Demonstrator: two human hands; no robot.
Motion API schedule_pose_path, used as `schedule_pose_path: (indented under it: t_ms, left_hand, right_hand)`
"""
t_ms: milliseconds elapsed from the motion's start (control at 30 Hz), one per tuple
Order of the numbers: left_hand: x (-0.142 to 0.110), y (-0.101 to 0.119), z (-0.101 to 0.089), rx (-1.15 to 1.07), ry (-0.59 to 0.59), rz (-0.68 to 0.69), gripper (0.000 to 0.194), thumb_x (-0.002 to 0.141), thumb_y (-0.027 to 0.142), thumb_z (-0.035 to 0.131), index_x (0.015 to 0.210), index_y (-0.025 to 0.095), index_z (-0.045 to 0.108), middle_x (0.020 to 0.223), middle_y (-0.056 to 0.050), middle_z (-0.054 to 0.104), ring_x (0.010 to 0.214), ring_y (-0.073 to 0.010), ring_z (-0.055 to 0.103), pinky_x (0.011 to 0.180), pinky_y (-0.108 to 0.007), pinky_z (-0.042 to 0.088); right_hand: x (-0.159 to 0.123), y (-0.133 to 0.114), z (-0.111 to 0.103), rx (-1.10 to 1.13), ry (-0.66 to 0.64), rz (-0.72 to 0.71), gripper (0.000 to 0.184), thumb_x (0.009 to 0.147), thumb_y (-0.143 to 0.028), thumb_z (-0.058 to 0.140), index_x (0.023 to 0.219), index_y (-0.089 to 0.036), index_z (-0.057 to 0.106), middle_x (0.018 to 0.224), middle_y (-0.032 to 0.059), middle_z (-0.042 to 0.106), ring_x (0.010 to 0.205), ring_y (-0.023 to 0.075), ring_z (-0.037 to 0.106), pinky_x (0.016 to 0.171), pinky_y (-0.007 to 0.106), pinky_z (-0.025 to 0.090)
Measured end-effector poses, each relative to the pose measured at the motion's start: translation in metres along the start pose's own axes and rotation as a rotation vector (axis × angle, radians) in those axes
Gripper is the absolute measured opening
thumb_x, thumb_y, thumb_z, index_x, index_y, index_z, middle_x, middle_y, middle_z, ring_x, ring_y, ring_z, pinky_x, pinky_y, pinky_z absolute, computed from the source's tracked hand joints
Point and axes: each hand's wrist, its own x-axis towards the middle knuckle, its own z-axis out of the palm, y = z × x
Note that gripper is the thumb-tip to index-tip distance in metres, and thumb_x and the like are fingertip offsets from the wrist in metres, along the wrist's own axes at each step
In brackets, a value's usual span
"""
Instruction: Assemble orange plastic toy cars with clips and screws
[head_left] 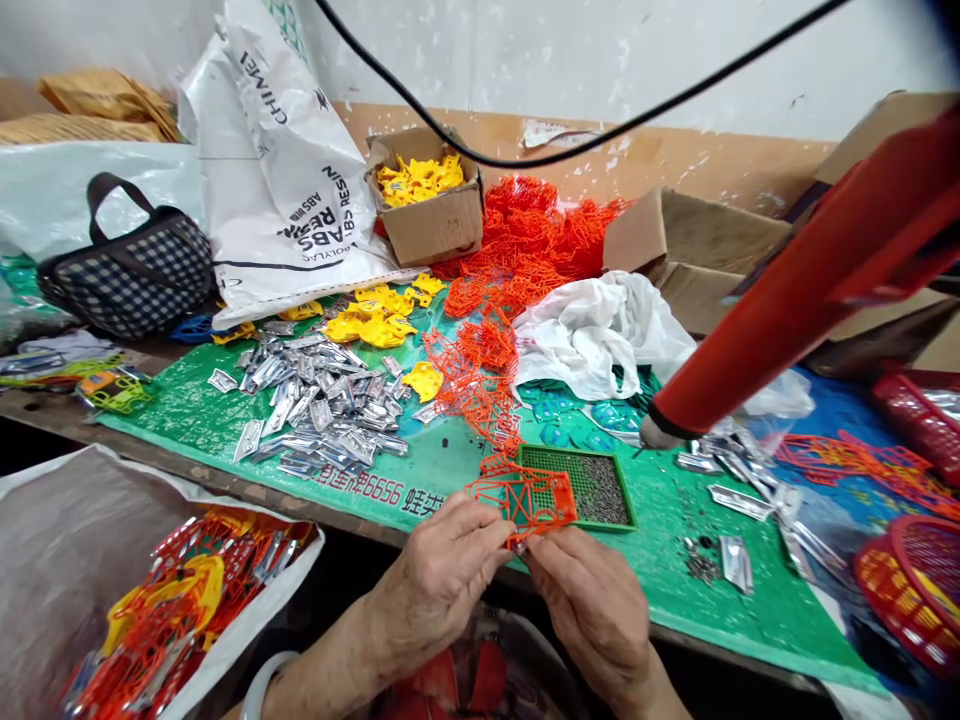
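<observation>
In front of me an orange plastic lattice frame (529, 497) is pinched at its near edge by both hands. My left hand (454, 565) closes thumb and fingers on its left side. My right hand (589, 600) grips its lower right, fingertips close to the left ones; any small part between them is hidden. Just behind the frame lies a green tray (631, 510) with many small screws (600, 488). A red power screwdriver (757, 330) slants in from the upper right, its tip down, apart from my hands.
Silver metal pieces (322, 400) are heaped left, with yellow plastic parts (375, 318) behind. Orange frames (540, 235) pile at the back near a cardboard box (435, 228). A white bag (607, 330) lies right of centre. At lower left, a sack (52, 560) holds mixed parts.
</observation>
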Motion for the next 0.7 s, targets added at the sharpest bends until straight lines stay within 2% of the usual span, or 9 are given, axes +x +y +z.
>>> schedule_pose_path:
  t_ms: [367, 567, 700]
  left_hand:
    - [-0.0028, -0.0068, -0.0045, -0.161, -0.012, -0.104, 0.018, 0.095, 0.018, 0.057, 0.106, 0.019, 0.072, 0.085, -0.003, 0.072, 0.077, -0.0139, 0.067, 0.077, -0.029, 0.053]
    - [0.0012, -0.0021, -0.0072, -0.055, -0.043, -0.014, 0.016, 0.095, 0.013, 0.054, 0.1, 0.013, 0.07, 0.076, -0.005, 0.066, 0.071, -0.0158, 0.059, 0.065, -0.028, 0.052]
    - [0.002, -0.003, -0.0082, -0.022, -0.063, 0.035, 0.018, 0.096, 0.011, 0.051, 0.102, 0.013, 0.067, 0.076, -0.005, 0.066, 0.07, -0.0151, 0.06, 0.069, -0.03, 0.053]
  right_hand:
    - [-0.0029, 0.0015, 0.0025, 0.068, 0.003, 0.015, 0.016, 0.094, -0.007, 0.051, 0.098, -0.018, 0.062, 0.066, 0.0033, 0.069, 0.06, 0.0134, 0.065, 0.055, 0.024, 0.05]
    - [-0.0039, 0.0002, 0.0023, 0.076, 0.019, 0.015, 0.017, 0.093, -0.008, 0.051, 0.099, -0.019, 0.062, 0.066, 0.0023, 0.069, 0.059, 0.0138, 0.066, 0.053, 0.023, 0.05]
    - [-0.0056, 0.0001, 0.0024, 0.073, 0.026, 0.001, 0.019, 0.092, -0.006, 0.051, 0.1, -0.018, 0.062, 0.064, 0.0023, 0.068, 0.058, 0.0143, 0.066, 0.054, 0.024, 0.05]
